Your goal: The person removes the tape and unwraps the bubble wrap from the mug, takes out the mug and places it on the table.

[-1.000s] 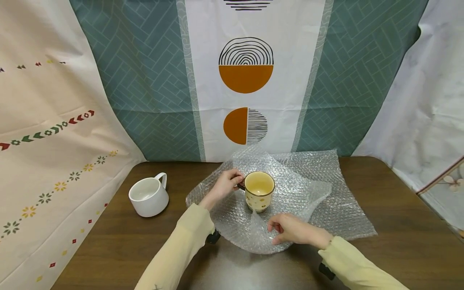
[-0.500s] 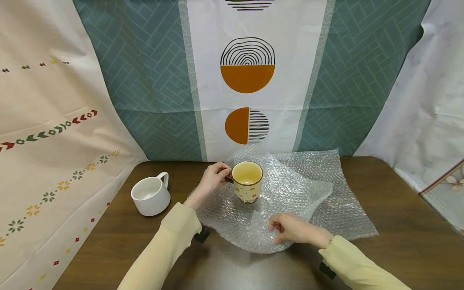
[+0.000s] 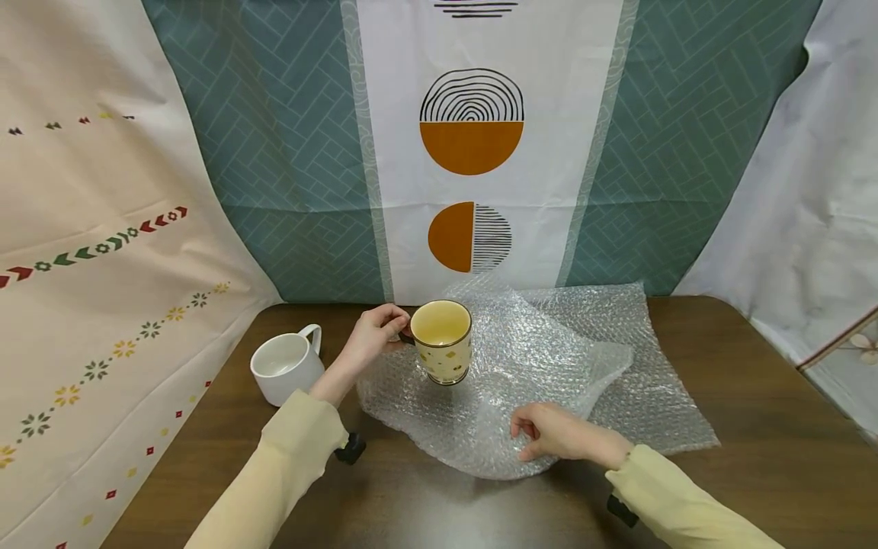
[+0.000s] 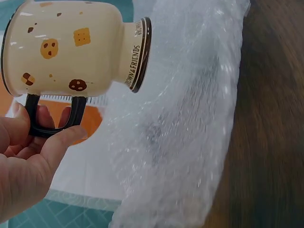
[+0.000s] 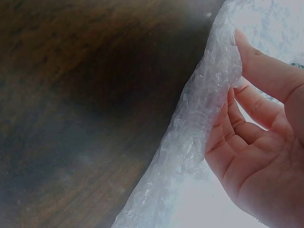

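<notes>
My left hand (image 3: 373, 335) grips the dark handle of a cream mug (image 3: 442, 354) with a dark rim and cookie prints. In the left wrist view, thumb and fingers curl round the handle of the mug (image 4: 66, 47). The mug is above the left part of a clear bubble wrap sheet (image 3: 528, 366); whether its base touches the sheet is unclear. My right hand (image 3: 565, 435) is at the sheet's near part, fingers loosely bent, a gap between thumb and fingers. In the right wrist view, its fingertips touch the bubble wrap (image 5: 190, 118) near the edge.
A white mug (image 3: 284, 370) stands on the brown wooden table (image 3: 206, 473) to the left, near my left forearm. More bubble wrap (image 3: 638, 381) lies flat under the sheet to the right. Patterned cloths (image 3: 302, 152) hang behind the table and at both sides.
My left hand has carried the cream mug left and slightly away, from the sheet's middle toward its left side. The right hand stays in place. The white mug has not moved.
</notes>
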`<state>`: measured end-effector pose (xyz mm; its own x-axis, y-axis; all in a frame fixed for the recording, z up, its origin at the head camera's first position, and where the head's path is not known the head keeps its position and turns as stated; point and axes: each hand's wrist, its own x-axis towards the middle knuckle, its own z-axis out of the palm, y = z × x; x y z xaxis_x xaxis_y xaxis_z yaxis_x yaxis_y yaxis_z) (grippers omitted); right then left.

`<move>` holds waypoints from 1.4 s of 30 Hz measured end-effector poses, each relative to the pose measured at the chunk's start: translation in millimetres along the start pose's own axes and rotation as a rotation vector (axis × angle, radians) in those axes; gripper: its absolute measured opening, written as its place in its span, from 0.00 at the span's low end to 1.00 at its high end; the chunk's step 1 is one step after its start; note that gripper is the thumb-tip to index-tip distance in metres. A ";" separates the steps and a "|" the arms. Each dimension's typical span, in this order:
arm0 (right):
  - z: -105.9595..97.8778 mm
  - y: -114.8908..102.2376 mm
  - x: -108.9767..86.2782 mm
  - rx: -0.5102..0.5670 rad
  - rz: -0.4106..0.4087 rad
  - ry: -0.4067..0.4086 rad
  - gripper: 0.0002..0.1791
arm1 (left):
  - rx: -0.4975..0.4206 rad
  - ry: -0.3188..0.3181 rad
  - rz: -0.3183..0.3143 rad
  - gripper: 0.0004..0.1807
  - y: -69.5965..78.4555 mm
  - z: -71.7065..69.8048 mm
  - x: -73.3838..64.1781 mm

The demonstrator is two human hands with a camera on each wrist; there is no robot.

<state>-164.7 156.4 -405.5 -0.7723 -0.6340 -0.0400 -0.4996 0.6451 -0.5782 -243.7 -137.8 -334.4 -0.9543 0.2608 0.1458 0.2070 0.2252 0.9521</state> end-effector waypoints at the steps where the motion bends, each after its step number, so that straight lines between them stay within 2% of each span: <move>1: -0.2 0.0 0.0 0.002 -0.001 -0.003 0.14 | -0.002 0.000 -0.003 0.08 -0.3 -2.6 -1.7; 7: -0.9 -1.1 -0.9 0.019 0.001 -0.010 0.14 | -0.019 0.025 -0.028 0.08 -1.2 -16.3 -13.7; 15: -0.8 -1.0 -1.3 0.013 -0.004 0.001 0.14 | -0.044 0.056 -0.004 0.09 -6.1 -34.5 -30.4; 22: -0.7 0.8 -0.9 0.022 0.003 -0.003 0.14 | -0.099 0.035 0.003 0.09 -10.9 -51.0 -43.7; 30: 0.4 1.5 -0.3 0.030 0.017 -0.008 0.14 | -0.035 0.021 -0.024 0.09 -16.7 -77.8 -61.9; 42: 0.2 0.2 0.0 0.032 0.024 -0.011 0.13 | -0.054 -0.028 -0.013 0.08 -33.7 -118.4 -85.2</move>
<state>-164.7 156.5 -405.7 -0.7791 -0.6237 -0.0630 -0.4684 0.6460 -0.6027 -194.9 -278.7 -347.0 -0.9503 0.2845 0.1266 0.1821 0.1780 0.9670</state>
